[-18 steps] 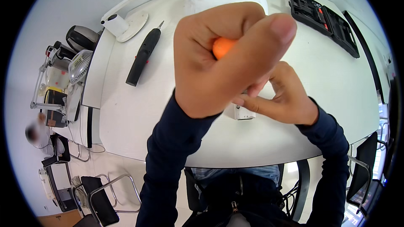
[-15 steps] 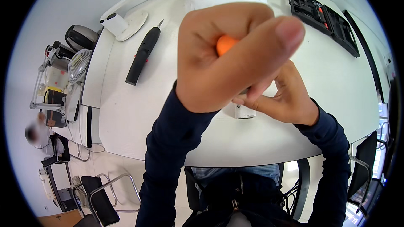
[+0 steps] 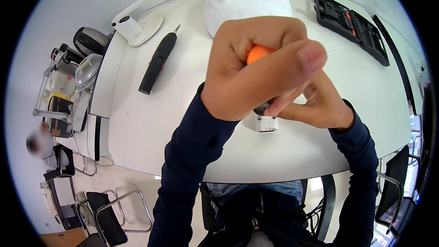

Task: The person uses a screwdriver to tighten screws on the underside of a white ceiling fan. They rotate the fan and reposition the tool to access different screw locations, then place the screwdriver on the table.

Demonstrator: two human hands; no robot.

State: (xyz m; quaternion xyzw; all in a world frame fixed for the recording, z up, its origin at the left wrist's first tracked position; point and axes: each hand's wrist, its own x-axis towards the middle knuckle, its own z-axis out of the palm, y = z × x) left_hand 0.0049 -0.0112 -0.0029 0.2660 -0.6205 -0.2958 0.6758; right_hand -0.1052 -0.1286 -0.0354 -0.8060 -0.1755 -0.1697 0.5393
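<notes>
My left hand (image 3: 260, 73) is closed around an orange-handled tool (image 3: 259, 54); only its rounded orange end shows between the fingers, so its exact kind is hidden. Below that fist, a dark rounded piece (image 3: 261, 108) shows just above a small white block-shaped part (image 3: 266, 124) on the table. My right hand (image 3: 322, 105) sits just beyond the left, its thumb and fingers bent together beside the dark piece. What those fingertips grip is covered by my left hand.
A black pen-shaped electric screwdriver (image 3: 158, 61) lies on the white table (image 3: 151, 142) at left. Behind my hands stands a white vented appliance (image 3: 247, 2), with a lamp base (image 3: 144, 29) to its left. An opened black tool case (image 3: 350, 27) lies at far right.
My left fist has shifted slightly down and to the right, still around the orange handle. More of the dark piece beneath it shows. My right hand stays beside it.
</notes>
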